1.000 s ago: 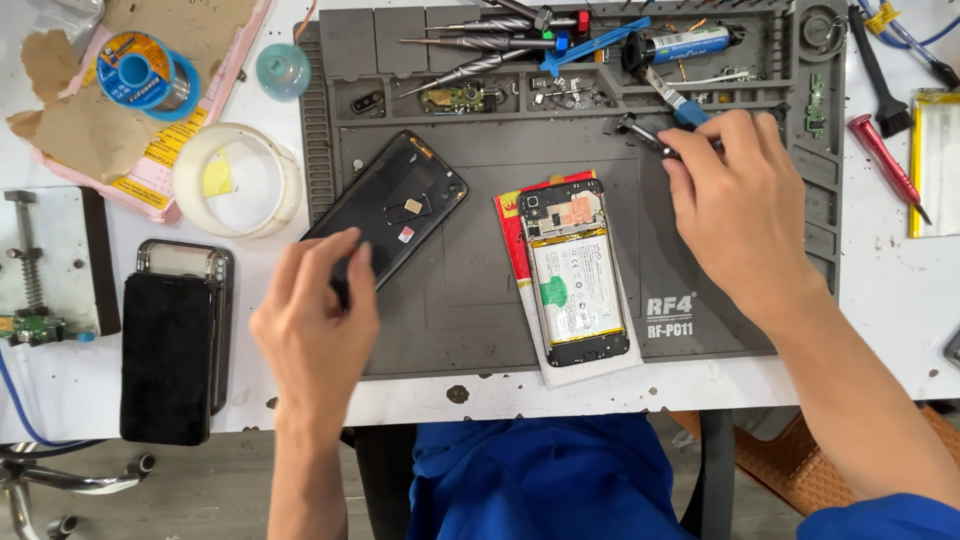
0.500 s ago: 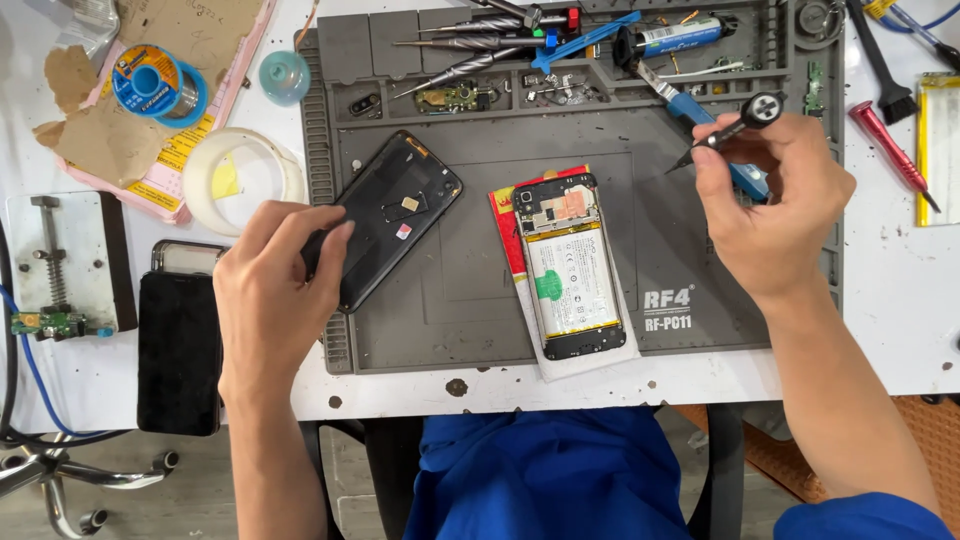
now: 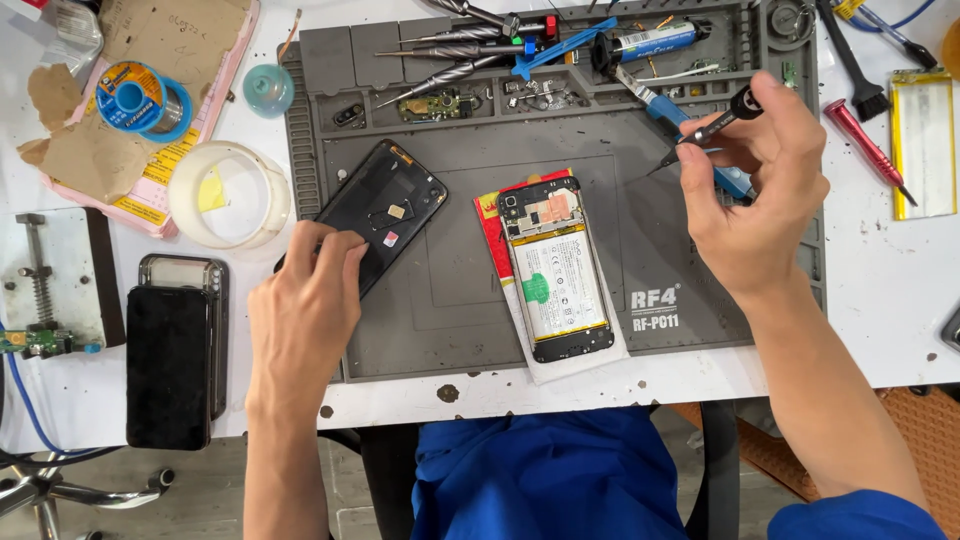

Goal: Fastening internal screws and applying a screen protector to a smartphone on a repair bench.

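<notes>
Grey mat (image 3: 460, 300), screwdriver (image 3: 705, 130) tip down-left

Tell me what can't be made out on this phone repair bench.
Head view only:
- Lower end of the black back cover: under the left hand.
- Screwdriver tip bit: too fine to tell its type.
- Small parts in the mat trays: too small to identify.
- Blue-handled tool: lower end behind the right hand.
- Tools at the top edge: cut off by the frame.
</notes>
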